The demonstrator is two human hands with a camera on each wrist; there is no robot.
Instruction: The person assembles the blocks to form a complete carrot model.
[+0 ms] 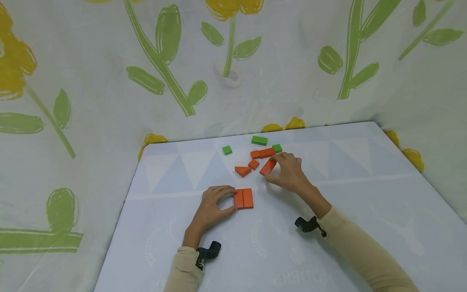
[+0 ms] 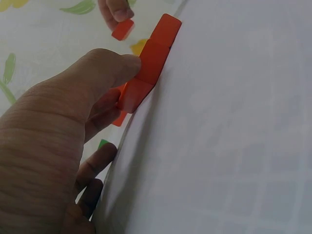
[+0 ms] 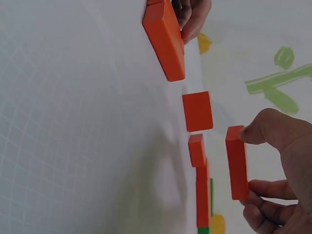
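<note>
Two orange rectangular blocks lie side by side on the table, the left block (image 1: 238, 199) flush against the right block (image 1: 248, 198). My left hand (image 1: 211, 207) holds the left block by its short ends, thumb at the near end and fingertips at the far end. Between thumb and fingertips, my right hand (image 1: 290, 173) pinches another orange rectangular block (image 3: 237, 163) by its ends. That block is raised off the table in the right wrist view, farther back and to the right of the pair.
Behind the pair lie an orange triangular block (image 1: 243, 171), a small orange block (image 1: 253, 164), another small orange block (image 1: 255, 154) and a longer one (image 1: 267, 152). Farther back are a green rectangular block (image 1: 259, 140) and two small green blocks (image 1: 227, 150). A flower-print cloth (image 1: 255, 97) hangs beyond the table.
</note>
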